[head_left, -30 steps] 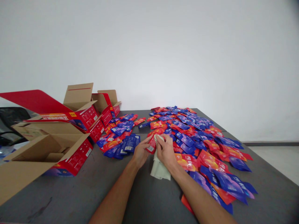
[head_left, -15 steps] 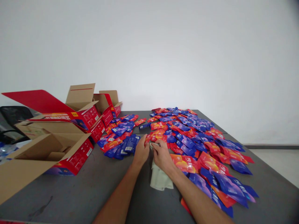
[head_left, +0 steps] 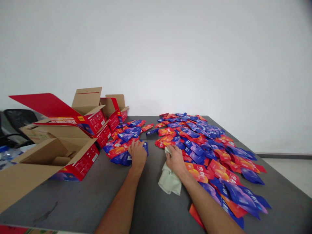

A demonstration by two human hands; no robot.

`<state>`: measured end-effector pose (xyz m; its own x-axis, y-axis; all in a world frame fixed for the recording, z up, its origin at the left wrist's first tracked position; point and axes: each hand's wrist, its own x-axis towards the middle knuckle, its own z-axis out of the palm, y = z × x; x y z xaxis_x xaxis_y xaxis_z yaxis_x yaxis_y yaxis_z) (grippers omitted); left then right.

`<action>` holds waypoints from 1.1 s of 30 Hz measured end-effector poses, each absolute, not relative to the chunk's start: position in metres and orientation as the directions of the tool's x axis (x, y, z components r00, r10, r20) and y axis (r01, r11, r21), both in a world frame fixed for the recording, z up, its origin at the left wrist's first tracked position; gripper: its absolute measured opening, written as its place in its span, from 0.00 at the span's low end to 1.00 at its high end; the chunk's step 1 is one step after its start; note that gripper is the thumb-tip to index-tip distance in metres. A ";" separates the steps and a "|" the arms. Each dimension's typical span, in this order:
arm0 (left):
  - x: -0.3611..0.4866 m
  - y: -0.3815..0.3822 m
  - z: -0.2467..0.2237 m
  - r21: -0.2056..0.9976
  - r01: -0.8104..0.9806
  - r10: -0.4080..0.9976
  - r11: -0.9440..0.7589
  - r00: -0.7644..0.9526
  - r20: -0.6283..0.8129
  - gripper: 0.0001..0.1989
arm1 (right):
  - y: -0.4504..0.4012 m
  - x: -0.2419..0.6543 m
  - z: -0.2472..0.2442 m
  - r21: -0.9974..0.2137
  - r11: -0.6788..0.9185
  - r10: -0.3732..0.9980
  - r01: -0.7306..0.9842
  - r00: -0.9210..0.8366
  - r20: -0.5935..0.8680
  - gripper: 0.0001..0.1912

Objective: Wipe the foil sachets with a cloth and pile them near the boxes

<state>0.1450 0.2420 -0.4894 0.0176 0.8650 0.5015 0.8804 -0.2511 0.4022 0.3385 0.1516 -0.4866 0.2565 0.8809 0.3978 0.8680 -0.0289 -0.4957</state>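
My left hand [head_left: 138,156] is over the right edge of the smaller pile of red and blue pouches [head_left: 119,151]; its fingers bend down onto the pouches, and what lies under the fingertips is hidden. My right hand [head_left: 175,159] is closed on a pale green cloth [head_left: 170,180], which hangs down onto the dark table. Right beside that hand spreads a large heap of red and blue pouches [head_left: 195,148], reaching from the far edge towards the front right.
Open red cartons with brown flaps [head_left: 81,164] stand along the left side, one flap reaching over the near left of the grey table [head_left: 80,204]. A dark chair [head_left: 20,122] and plastic bottles [head_left: 8,154] are at the far left. A white wall rises behind.
My left hand has moved left, away from my right hand, onto the smaller pile. My right hand has shifted slightly right with the cloth.
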 end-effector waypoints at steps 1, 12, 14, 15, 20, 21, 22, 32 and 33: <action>0.148 0.242 -0.491 0.415 0.866 0.867 -0.281 0.043 0.497 0.19 | 0.153 0.340 -0.487 -0.488 -0.046 0.887 0.872 0.260 0.381 0.24; 0.188 0.220 -0.499 0.604 0.704 0.926 -0.374 0.312 0.211 0.28 | 0.155 0.346 -0.486 -0.501 0.000 0.961 0.865 0.138 0.238 0.31; 0.187 0.219 -0.498 0.593 0.722 0.932 -0.355 0.319 0.170 0.32 | 0.153 0.343 -0.483 -0.542 0.012 0.963 0.840 0.137 0.232 0.31; 0.186 0.218 -0.497 0.584 0.729 0.931 -0.356 0.328 0.158 0.34 | 0.152 0.341 -0.482 -0.559 0.017 0.960 0.829 0.142 0.240 0.31; 0.185 0.213 -0.492 0.522 0.761 0.917 -0.386 0.378 0.128 0.38 | 0.157 0.343 -0.484 -0.574 0.085 0.918 0.815 0.161 0.364 0.33; 0.185 0.211 -0.491 0.513 0.763 0.913 -0.393 0.391 0.118 0.38 | 0.159 0.344 -0.486 -0.578 0.094 0.921 0.811 0.150 0.360 0.35; 0.186 0.210 -0.491 0.509 0.763 0.909 -0.400 0.403 0.109 0.39 | 0.160 0.346 -0.489 -0.589 0.098 0.931 0.802 0.136 0.339 0.38; 0.191 0.221 -0.505 0.849 0.425 0.918 -0.314 0.366 0.156 0.35 | 0.154 0.343 -0.490 -0.635 0.114 0.983 0.764 0.006 0.184 0.39; 0.193 0.223 -0.506 0.916 0.299 0.927 -0.269 0.340 0.162 0.33 | 0.153 0.342 -0.489 -0.625 0.124 0.982 0.771 -0.005 0.189 0.38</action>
